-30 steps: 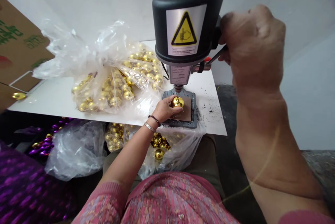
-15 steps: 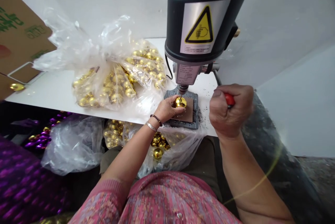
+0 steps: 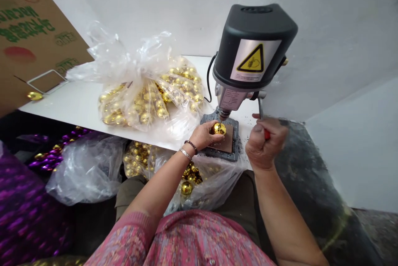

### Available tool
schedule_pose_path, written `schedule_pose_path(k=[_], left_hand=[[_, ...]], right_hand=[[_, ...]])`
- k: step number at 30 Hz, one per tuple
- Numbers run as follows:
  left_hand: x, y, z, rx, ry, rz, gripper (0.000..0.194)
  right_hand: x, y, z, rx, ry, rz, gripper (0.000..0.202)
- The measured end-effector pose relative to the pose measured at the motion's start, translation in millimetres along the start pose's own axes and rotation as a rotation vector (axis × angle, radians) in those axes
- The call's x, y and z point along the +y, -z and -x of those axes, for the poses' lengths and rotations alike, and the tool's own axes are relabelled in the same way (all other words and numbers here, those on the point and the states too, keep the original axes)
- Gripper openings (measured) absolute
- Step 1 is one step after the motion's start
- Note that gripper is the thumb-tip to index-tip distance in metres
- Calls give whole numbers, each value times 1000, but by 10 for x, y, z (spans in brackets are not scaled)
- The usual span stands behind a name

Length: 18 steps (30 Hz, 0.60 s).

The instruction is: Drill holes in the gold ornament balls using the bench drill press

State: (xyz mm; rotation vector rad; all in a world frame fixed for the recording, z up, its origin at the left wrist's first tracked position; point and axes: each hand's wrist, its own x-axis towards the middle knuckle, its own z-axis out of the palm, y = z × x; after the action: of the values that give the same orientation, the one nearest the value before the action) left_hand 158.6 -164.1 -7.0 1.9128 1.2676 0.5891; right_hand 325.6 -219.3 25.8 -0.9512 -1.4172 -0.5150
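Pinched in my left hand (image 3: 205, 136) is a shiny gold ball (image 3: 219, 128), resting on a brown board (image 3: 226, 142) over the grey base (image 3: 236, 133) of a small drill press (image 3: 252, 50). The drill chuck (image 3: 224, 114) is straight above the ball, its thin bit reaching down to the ball's top; whether it is inside the ball I cannot tell. My right hand (image 3: 264, 143) is closed round the press's lever handle (image 3: 267, 134), whose red grip mostly hides under my fingers. Dark shavings lie around the base.
A clear bag of gold balls (image 3: 146, 100) stands on the white table (image 3: 71, 112), left of the press. Another open plastic bag (image 3: 214, 183) of gold balls sits at my lap. A cardboard box (image 3: 37, 42) and one loose gold ball (image 3: 35, 96) are at left. Purple balls (image 3: 59, 154) lie below.
The whole view has shifted, so the press appears lower and further right. My right hand still grips the lever, now lower against the press and more upright. The left hand keeps the ball under the bit.
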Motion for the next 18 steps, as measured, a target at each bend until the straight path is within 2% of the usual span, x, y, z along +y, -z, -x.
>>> schedule_pose_path(k=[4, 7, 10, 12, 15, 18], left_hand=[[17, 10, 18, -13, -7, 5, 52], [1, -4, 22, 1, -2, 5, 55], [-13, -27, 16, 14, 25, 2, 58], [-3, -35, 21, 26, 33, 5, 57], [32, -14, 88, 28, 11, 69, 52], [18, 73, 272, 12, 1, 125, 54]], right_hand=[[56, -46, 106, 11, -6, 4, 11], [33, 17, 20, -26, -21, 20, 9], [-62, 125, -306, -67, -118, 73, 19], [-123, 160, -613, -70, -250, 111, 24], [-147, 132, -1026, -147, -472, 52, 28], [-112, 74, -1217, -171, -609, -38, 27]])
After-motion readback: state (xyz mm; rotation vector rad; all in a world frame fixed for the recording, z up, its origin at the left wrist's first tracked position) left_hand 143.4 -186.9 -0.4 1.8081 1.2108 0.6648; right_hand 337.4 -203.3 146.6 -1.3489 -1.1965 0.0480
